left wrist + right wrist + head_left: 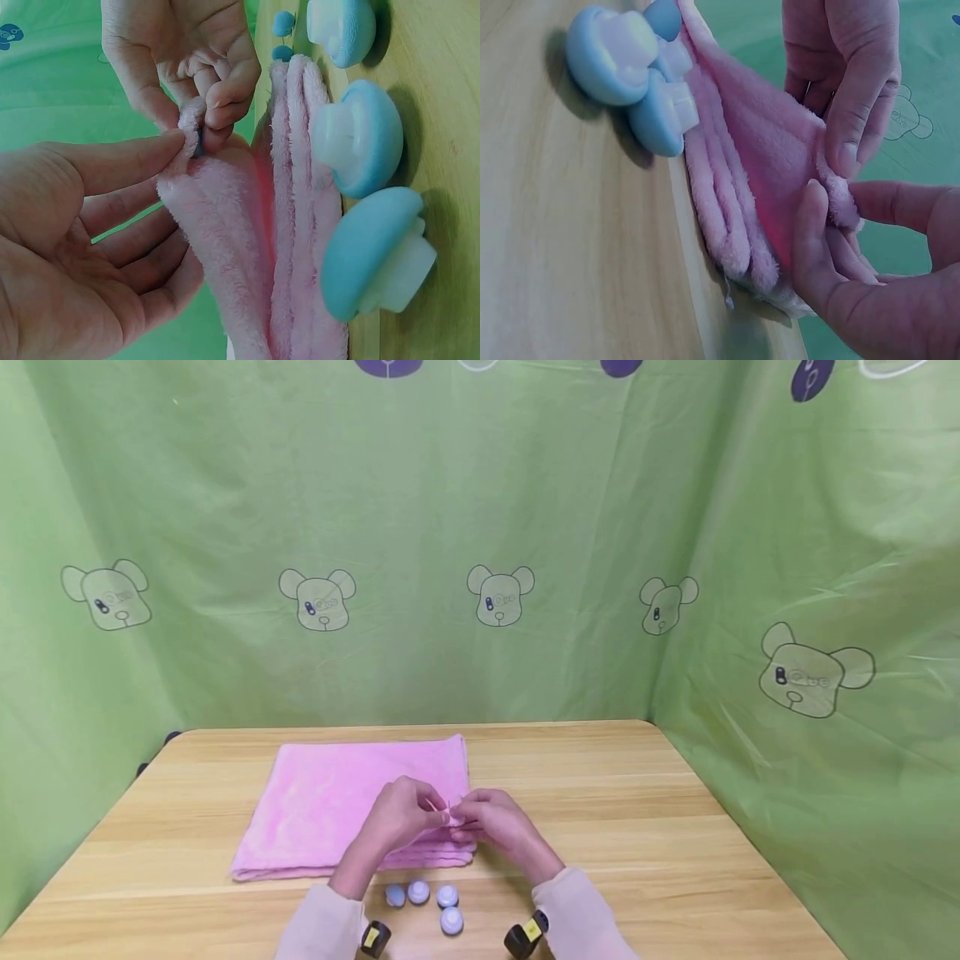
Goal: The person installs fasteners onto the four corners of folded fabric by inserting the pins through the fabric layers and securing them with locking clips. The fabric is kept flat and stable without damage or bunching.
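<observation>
A folded pink plush blanket (322, 797) lies on the table. My left hand (401, 814) pinches a raised corner of its top layer between thumb and index finger. Right beside it, my right hand (495, 822) pinches the same corner, fingertips nearly touching the left ones. In the left wrist view a small dark blue piece (199, 142) shows at the pinched corner, mostly hidden by cloth and fingers. Several light blue, mushroom-shaped clips (418, 892) with white stems lie near the blanket's front edge, below and between the wrists.
The wooden table (600, 827) extends on both sides of the blanket. Green curtains (480, 527) with bear-head prints hang behind and at the sides. Each wrist wears a black camera; the right wrist camera (527, 935) sits near the table's front.
</observation>
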Tool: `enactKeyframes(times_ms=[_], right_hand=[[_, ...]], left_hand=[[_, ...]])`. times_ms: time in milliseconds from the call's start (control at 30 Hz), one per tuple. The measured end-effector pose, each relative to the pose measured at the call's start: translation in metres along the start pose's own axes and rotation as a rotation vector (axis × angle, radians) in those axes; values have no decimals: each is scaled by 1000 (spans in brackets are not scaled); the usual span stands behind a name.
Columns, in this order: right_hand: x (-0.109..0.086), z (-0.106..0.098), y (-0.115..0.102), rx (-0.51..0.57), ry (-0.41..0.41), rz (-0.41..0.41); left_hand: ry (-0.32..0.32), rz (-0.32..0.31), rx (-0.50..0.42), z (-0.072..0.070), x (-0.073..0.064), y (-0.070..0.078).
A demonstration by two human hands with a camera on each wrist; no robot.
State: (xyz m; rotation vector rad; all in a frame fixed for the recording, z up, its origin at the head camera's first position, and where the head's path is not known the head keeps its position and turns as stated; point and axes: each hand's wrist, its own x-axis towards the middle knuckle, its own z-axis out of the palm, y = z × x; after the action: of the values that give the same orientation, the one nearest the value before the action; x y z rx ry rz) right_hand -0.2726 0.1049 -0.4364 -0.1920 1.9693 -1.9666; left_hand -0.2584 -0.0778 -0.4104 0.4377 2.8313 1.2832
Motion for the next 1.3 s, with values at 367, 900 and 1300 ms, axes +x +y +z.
enactKeyframes(times_ms=[367,900,1300], right_hand=[[2,1,3,9,23,-18],[1,1,3,3,29,-13],[3,1,4,-28,42,-8]], left_hand=[[-16,-39,74,-6,-7,9],[-318,-250,388,-17,-31,27],[-440,-395,562,-7,-31,22]])
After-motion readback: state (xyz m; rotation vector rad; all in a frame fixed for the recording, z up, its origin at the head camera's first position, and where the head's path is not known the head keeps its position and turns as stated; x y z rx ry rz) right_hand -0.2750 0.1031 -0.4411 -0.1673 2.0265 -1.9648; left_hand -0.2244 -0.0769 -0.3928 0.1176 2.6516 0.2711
